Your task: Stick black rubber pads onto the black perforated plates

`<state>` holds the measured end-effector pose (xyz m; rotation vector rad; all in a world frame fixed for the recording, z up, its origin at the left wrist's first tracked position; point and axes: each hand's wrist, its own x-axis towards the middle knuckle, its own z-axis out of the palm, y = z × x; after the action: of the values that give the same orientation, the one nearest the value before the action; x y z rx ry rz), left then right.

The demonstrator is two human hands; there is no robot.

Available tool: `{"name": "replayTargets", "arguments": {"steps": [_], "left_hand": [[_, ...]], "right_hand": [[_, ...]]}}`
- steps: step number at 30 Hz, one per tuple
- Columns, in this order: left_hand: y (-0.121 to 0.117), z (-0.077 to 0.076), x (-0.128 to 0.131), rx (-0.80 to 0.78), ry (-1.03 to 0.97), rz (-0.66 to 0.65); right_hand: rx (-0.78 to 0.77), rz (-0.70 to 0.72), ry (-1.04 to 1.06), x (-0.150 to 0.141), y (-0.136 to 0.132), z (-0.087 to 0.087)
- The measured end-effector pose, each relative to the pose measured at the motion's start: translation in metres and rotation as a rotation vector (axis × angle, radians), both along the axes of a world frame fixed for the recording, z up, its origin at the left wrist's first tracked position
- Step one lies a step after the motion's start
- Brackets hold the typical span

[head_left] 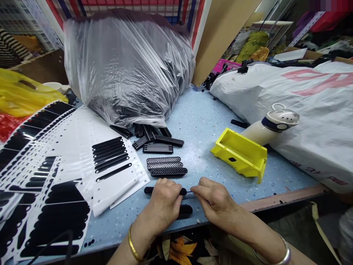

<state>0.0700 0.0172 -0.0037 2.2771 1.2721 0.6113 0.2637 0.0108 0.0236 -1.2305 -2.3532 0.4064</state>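
At the bottom centre of the frame, the person's left hand (162,204) and right hand (216,200) work close together just above the near edge of the speckled blue tabletop (204,125). The left grip is curled over a black plastic strip (165,190) lying crosswise, pressing it against the tabletop, with both ends showing past the hand. The right grip has thumb and forefinger pressed together at the strip's right end, pinching a thin dark pin (189,191), which is barely visible and too small to tell more about. A second black strip (185,211) lies partly under the hands. A gold bangle (132,244) circles the left wrist and a silver bangle (285,255) the right.

Just beyond the hands lie three black mesh strips (165,165) side by side, then a loose heap of black plastic pieces (150,134). To the left, white sheets with black strips attached (110,162) overlap across the tabletop. To the right sit a yellow plastic holder (239,154) and a cream bottle-shaped device (271,125). Farther back stands a bulging clear plastic bag of black pieces (127,70), with a white sack with pink lettering (303,110) at the upper right and a yellow plastic bag (22,97) at the far left.
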Motion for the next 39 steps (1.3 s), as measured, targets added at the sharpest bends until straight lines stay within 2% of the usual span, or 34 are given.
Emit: {"name": "replayTargets", "arguments": {"steps": [10,14,17,22,27,34,39], "left_hand": [[0.000,0.004,-0.002,-0.022,-0.017,-0.009],[0.001,0.003,-0.001,-0.021,-0.016,-0.005],[0.001,0.000,0.000,-0.014,-0.010,-0.002],[0.002,-0.004,-0.001,-0.010,-0.015,-0.002],[0.002,-0.003,-0.002,-0.027,-0.026,-0.011],[0.004,-0.003,-0.001,-0.043,-0.027,-0.016],[0.004,-0.004,-0.001,-0.048,-0.005,-0.018]], "right_hand": [[-0.098,0.044,-0.107,-0.001,0.006,0.008],[-0.178,0.078,-0.037,0.003,0.011,0.012],[-0.273,0.075,0.024,0.001,0.021,0.008],[-0.431,-0.018,0.013,-0.013,0.035,-0.006],[-0.531,-0.132,0.209,-0.020,0.036,-0.015],[-0.880,-0.203,0.538,-0.023,0.041,-0.021],[-0.906,-0.248,0.589,-0.025,0.043,-0.020]]}}
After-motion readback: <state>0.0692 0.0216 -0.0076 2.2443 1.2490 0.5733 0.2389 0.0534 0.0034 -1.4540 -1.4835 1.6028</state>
